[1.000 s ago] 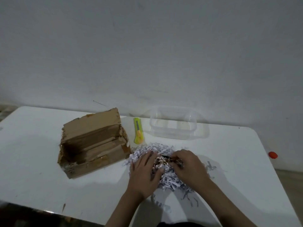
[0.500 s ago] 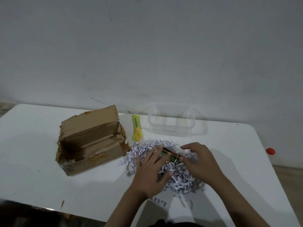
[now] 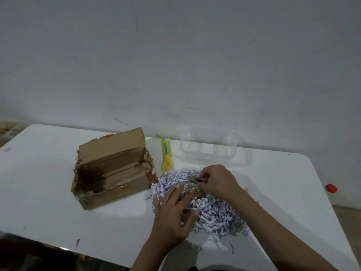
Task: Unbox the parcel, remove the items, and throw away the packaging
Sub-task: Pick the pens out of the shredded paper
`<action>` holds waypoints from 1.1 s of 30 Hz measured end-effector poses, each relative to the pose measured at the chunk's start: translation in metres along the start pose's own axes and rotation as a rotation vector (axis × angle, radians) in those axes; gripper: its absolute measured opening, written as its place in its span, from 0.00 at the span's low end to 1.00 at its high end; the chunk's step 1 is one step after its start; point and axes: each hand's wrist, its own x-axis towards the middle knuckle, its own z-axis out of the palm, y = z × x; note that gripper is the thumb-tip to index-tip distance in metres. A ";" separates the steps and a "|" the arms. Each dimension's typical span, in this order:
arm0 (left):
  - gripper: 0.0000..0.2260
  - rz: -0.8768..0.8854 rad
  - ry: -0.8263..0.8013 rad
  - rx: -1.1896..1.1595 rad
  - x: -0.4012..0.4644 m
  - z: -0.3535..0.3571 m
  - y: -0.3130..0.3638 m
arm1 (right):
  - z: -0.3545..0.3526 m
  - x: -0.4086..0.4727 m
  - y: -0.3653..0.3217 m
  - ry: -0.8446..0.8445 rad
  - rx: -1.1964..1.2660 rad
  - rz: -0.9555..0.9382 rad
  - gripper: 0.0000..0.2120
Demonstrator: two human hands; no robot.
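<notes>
An opened brown cardboard box [image 3: 111, 173] lies on the white table [image 3: 48, 202], its inside dark and seemingly bare. To its right spreads a heap of shredded white paper [image 3: 211, 214]. My left hand [image 3: 173, 214] rests flat on the heap with fingers spread. My right hand [image 3: 216, 180] pinches a small brown and black item [image 3: 195, 179] at the heap's far side. A small green and amber item [image 3: 201, 193] shows in the shreds just under that hand.
A yellow-green utility knife [image 3: 166, 155] lies between the box and a clear plastic container [image 3: 209, 149] near the wall. A red cap [image 3: 331, 188] lies on the floor beyond the table's right edge. The table's front edge is close to me.
My right hand has moved toward the far side of the heap and lifted a small item out of the shreds. My left hand slid a little nearer and flattened on the paper.
</notes>
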 end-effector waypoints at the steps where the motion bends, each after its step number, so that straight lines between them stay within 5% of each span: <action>1: 0.25 -0.010 0.003 0.002 -0.001 0.000 -0.001 | 0.000 0.002 0.000 -0.010 -0.021 -0.021 0.09; 11: 0.23 -0.002 -0.001 -0.036 0.001 0.003 -0.006 | -0.046 -0.017 0.001 0.104 0.293 -0.048 0.03; 22: 0.27 0.025 -0.050 -0.047 0.007 -0.001 -0.010 | -0.071 -0.028 0.027 0.447 1.146 0.248 0.06; 28: 0.21 0.078 -0.026 -0.107 0.011 -0.002 -0.006 | -0.069 -0.043 0.029 0.487 1.075 0.264 0.08; 33: 0.22 0.242 0.146 -0.268 0.024 0.005 0.011 | -0.062 -0.044 0.022 0.458 0.959 0.245 0.06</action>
